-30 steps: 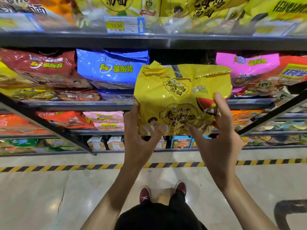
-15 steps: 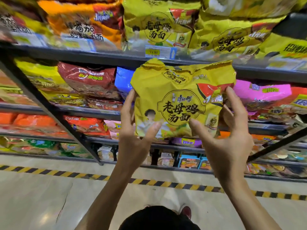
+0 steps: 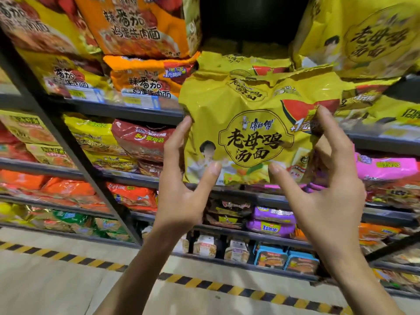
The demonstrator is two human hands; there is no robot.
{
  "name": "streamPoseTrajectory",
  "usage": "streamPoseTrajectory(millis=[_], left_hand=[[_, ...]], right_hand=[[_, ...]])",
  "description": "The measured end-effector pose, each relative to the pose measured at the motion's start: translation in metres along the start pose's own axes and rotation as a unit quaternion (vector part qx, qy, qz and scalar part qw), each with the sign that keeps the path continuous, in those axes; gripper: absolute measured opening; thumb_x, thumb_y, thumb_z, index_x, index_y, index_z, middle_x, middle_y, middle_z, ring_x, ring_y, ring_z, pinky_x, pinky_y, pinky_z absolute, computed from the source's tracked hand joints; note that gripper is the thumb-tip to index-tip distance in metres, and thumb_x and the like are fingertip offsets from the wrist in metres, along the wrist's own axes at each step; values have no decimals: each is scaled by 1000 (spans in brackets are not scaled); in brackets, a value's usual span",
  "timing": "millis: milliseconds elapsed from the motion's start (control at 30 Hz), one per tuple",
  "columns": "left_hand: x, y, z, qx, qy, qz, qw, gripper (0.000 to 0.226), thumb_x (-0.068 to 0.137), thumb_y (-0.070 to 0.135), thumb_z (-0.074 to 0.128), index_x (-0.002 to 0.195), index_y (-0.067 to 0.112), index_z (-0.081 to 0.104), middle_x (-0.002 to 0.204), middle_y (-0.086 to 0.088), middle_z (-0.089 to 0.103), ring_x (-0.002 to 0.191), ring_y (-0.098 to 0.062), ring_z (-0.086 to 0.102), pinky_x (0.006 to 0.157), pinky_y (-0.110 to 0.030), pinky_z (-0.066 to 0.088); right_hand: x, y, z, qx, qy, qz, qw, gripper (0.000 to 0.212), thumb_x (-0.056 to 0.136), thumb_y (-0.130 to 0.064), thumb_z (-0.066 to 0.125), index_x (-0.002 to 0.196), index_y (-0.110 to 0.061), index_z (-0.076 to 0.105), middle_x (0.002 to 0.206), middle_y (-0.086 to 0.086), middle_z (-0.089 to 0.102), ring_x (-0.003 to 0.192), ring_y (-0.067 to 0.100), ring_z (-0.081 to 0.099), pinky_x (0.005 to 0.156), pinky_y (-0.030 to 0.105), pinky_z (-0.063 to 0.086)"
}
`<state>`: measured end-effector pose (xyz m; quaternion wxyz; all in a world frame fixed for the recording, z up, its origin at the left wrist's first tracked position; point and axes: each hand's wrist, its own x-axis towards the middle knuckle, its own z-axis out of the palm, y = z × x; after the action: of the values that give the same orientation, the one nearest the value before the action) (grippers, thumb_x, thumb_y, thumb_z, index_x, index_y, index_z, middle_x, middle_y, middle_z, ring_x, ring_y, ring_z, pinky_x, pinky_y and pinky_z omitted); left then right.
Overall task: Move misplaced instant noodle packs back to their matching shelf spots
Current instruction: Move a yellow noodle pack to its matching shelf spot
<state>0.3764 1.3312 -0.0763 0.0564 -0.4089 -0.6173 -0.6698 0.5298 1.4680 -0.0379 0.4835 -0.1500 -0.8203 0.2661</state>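
I hold a yellow instant noodle multipack [image 3: 252, 123] upright in both hands, raised to the upper shelf. My left hand [image 3: 181, 185] grips its lower left edge, thumb on the front. My right hand [image 3: 327, 178] grips its right side, thumb on the front and fingertips at the red corner. Just behind the pack's top lies a matching yellow pack [image 3: 243, 62] on the upper shelf, with a dark gap [image 3: 247, 19] above it. More matching yellow packs [image 3: 363, 35] stand to the right.
Orange tomato-beef packs [image 3: 145, 28] fill the upper shelf on the left, over price tags [image 3: 141, 101]. A black diagonal shelf upright [image 3: 75, 146] crosses the left side. Red, pink [image 3: 386, 167] and purple packs fill lower shelves. Yellow-black floor tape [image 3: 250, 289] runs along the base.
Both hands have lifted the yellow pack from the second shelf's height to the upper shelf, in front of the matching yellow packs. My view has tilted upward and closer.
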Motion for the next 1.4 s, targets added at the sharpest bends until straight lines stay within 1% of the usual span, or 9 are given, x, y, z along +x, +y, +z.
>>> streamPoseTrajectory(millis=[267, 467, 667, 833, 1000, 1100, 1200, 1300, 1400], left_hand=[[62, 8, -5, 7, 35, 92, 995, 76, 93, 6, 70, 149, 33, 28, 159, -3, 37, 149, -23, 36, 121, -50, 32], [103, 6, 1, 29, 67, 137, 988, 76, 88, 6, 72, 148, 32, 33, 151, 13, 40, 145, -11, 39, 120, -27, 30], [128, -4, 6, 15, 66, 152, 986, 85, 88, 4, 66, 144, 57, 30, 154, 7, 38, 145, -31, 39, 118, -58, 33], [144, -13, 13, 16, 51, 158, 986, 83, 90, 4, 66, 147, 52, 30, 154, 15, 35, 140, -38, 44, 111, -62, 40], [160, -19, 25, 31, 60, 170, 983, 74, 91, 0, 63, 149, 31, 29, 148, 41, 28, 148, -17, 33, 122, -50, 31], [172, -28, 34, 34, 57, 163, 984, 78, 89, -9, 60, 148, 30, 27, 150, 28, 32, 151, -24, 30, 123, -53, 27], [182, -38, 41, 28, 62, 155, 986, 85, 82, -19, 54, 145, 29, 25, 152, 8, 33, 151, -30, 31, 123, -54, 27], [186, -42, 47, 44, 77, 148, 985, 90, 77, -25, 50, 143, 28, 22, 153, -13, 33, 148, -29, 32, 125, -28, 25], [186, -44, 51, 55, 80, 146, 985, 92, 76, -22, 47, 141, 36, 19, 153, -18, 33, 144, -26, 33, 117, -13, 26]], right_hand=[[66, 4, 10, 33, 50, -110, 992, 83, 83, -13, 81, 151, -19, 34, 156, -17, 36, 141, 14, 46, 111, 45, 44], [114, 21, 21, -3, 55, -157, 986, 89, 83, -10, 79, 154, -18, 26, 155, -34, 23, 143, -2, 36, 114, 18, 32], [147, 38, 31, -28, 35, -178, 983, 94, 83, -1, 77, 153, -27, 20, 149, -47, 16, 131, -17, 34, 109, 8, 30], [158, 43, 35, -28, 43, -184, 982, 90, 85, 0, 72, 153, -28, 19, 151, -41, 18, 129, 15, 54, 102, 40, 53], [173, 51, 42, -24, 50, -167, 984, 90, 86, 1, 70, 154, -29, 18, 152, -36, 22, 135, 0, 43, 108, 25, 45], [182, 57, 51, -14, 66, -153, 986, 89, 85, 5, 68, 153, -27, 20, 154, -29, 22, 139, -5, 35, 113, 34, 42], [187, 63, 60, -10, 82, -142, 986, 90, 83, 9, 67, 152, -28, 22, 151, -29, 24, 134, -17, 28, 115, 27, 37], [188, 67, 67, -16, 102, -149, 983, 88, 81, 12, 65, 150, -25, 25, 150, -20, 32, 132, -19, 32, 116, 24, 35], [187, 70, 71, -17, 115, -149, 982, 88, 79, 14, 66, 149, -22, 26, 154, -13, 34, 137, -21, 24, 116, 52, 37]])
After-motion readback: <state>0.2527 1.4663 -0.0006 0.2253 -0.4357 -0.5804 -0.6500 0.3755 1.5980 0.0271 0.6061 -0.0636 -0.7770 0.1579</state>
